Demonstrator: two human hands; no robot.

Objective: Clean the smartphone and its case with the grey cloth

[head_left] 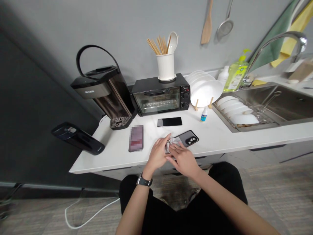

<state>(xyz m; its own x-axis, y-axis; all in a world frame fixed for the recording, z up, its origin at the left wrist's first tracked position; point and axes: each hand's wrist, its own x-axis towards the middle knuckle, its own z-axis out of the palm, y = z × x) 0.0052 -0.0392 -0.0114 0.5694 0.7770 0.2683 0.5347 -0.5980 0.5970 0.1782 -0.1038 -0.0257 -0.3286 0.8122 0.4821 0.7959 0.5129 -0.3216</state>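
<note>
Two hands (184, 159) hold a pale, crumpled cloth (174, 140) just below the frame's centre, probably light, soft, best pinched by its folds.

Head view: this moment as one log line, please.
left hand: touching pale cloth | right hand: touching cloth | phone case: partly hidden | black phone: near toaster oven

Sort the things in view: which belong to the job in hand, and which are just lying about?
Apparently in the job:
crumpled cloth, between left hand and right hand
phone case, close to the hands
perhaps black phone and small bottle, both nearby

Seemingly just lying about:
dark flask
drinks dispenser
toaster oven
white plates
green soap bottle
</note>
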